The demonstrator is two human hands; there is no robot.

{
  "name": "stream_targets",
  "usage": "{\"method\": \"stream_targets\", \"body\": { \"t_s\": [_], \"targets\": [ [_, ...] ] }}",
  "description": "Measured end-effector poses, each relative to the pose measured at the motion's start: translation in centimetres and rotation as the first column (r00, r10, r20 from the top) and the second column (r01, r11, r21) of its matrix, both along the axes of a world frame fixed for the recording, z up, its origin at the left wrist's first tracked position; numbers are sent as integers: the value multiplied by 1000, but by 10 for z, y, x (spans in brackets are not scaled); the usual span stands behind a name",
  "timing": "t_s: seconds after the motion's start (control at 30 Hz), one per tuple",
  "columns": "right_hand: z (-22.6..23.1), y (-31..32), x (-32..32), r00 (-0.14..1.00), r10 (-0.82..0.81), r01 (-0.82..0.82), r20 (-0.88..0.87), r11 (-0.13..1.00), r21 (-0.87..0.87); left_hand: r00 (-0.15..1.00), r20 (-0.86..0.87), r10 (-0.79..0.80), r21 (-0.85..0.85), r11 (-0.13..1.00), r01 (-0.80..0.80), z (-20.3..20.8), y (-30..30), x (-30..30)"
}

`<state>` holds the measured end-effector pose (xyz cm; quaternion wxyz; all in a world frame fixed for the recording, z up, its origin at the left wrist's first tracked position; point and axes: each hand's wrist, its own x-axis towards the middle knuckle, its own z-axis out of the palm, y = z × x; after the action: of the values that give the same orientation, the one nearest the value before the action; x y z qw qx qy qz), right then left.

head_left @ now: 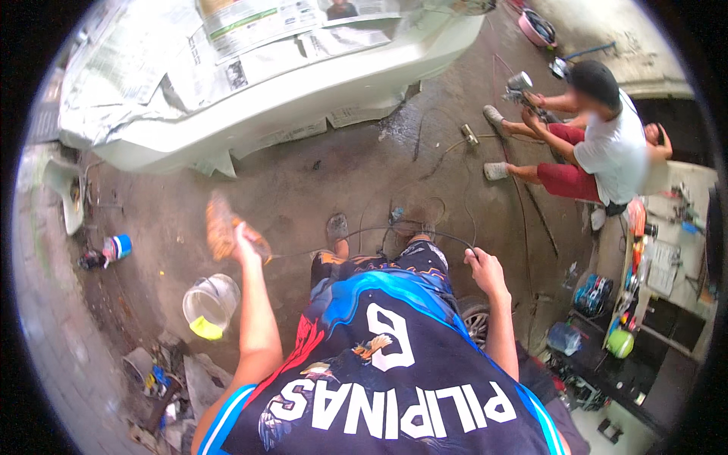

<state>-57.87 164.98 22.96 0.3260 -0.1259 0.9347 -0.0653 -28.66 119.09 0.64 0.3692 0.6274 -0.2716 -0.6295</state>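
My left hand [246, 241] is closed round an orange-brown object [221, 227], blurred by motion, that looks like a corded power tool. A thin dark line runs from it toward my legs. My right hand [484, 269] grips a black cord [425, 230], which arches in front of my thighs toward the left. Below the left hand, a white bucket [214, 296] stands on the floor with a yellow-green cloth [205, 328] over its rim. Ahead is a white car body [265, 142], partly covered with newspaper sheets [250, 45].
At right, a seated person [607, 144] in a white shirt holds what looks like a spray gun [518, 88]. Hoses [523, 205] cross the concrete floor [303, 197]. A cluttered workbench [667, 265] lines the right; a white plastic chair [67, 193] and scrap [163, 387] are at left.
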Motion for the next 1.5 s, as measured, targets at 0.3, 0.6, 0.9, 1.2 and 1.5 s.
{"method": "stream_targets", "body": {
  "t_s": [0.3, 0.6, 0.9, 1.2, 1.5],
  "targets": [
    [57, -3, 61, 995, 78, -81, 62, 995, 55, 917, 47, -396, 21, 918, 396, 17, 54, -11],
    [112, 30, 110, 971, -65, 44, 231, 995, 93, 778, 47, -627, 15, 779, 627, 30, 88, -25],
    [116, 71, 178, 861, -73, 100, 503, 995, -27, 975, -89, 206, -340, 913, -224, 84, -23, 73],
    [128, 80, 214, 919, -68, 82, 388, 996, -22, 844, -125, -522, -281, 834, 474, 121, 79, -26],
    [44, 75, 251, 848, -275, 335, 452, 941, -57, 657, -35, -753, -409, 611, 678, 148, 77, 0]
  ]
}}
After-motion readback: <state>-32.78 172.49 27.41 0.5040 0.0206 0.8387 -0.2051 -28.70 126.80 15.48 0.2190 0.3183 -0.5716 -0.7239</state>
